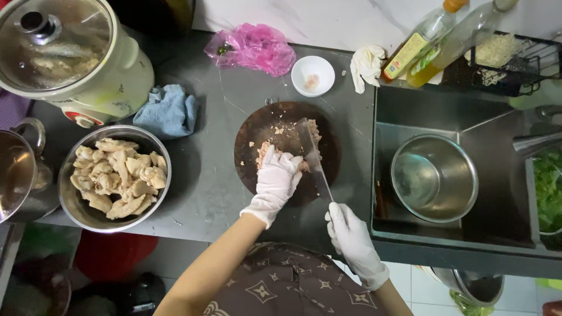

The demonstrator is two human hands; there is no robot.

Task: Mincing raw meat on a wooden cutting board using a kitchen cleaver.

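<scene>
While left hand (276, 178) presses one meat pile (275, 153) flat-fingered, right hand (350, 231) grips one cleaver (311, 153).

The person wears a thin white disposable glove on the left hand (276, 178) and another on the right hand (349, 234), each ending in a wrinkled cuff at the wrist. Both forearms are bare of sleeves. The garment over the body is dark brown, patterned with pale stars and flower shapes.
</scene>
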